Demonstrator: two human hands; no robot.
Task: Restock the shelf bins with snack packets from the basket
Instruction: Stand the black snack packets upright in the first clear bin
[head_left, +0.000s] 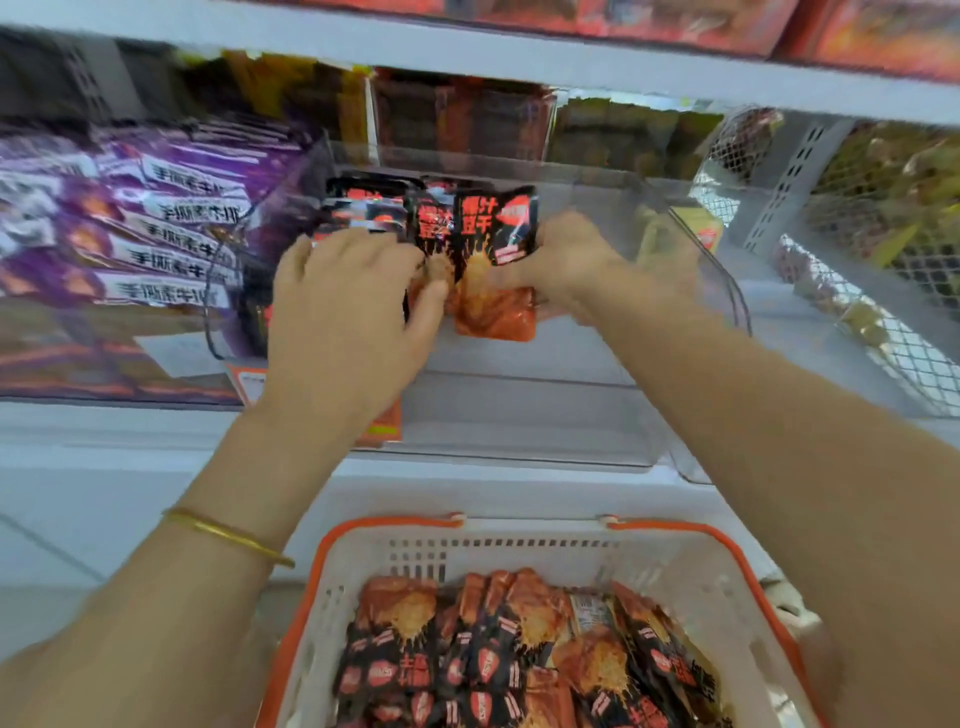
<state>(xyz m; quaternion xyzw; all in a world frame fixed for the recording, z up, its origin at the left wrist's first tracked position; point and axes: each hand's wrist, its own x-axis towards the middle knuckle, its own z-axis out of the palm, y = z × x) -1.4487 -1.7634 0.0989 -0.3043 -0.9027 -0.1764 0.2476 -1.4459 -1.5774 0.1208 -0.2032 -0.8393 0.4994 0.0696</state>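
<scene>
Black-and-orange snack packets (496, 260) stand upright in a clear plastic shelf bin (545, 415) at the middle of the shelf. My left hand (348, 306) lies on the left packets, its thumb pressed against the front of the row. My right hand (566, 260) pinches the rightmost packet from its right side. More of the same packets (519, 654) fill the white basket with an orange rim (519, 525) below, close to me.
Purple snack packs (130, 218) fill the bin on the left. A yellow packet (696, 234) sits in the clear bin to the right. White wire mesh baskets (857, 260) hold more goods at far right. Another shelf (519, 57) runs overhead.
</scene>
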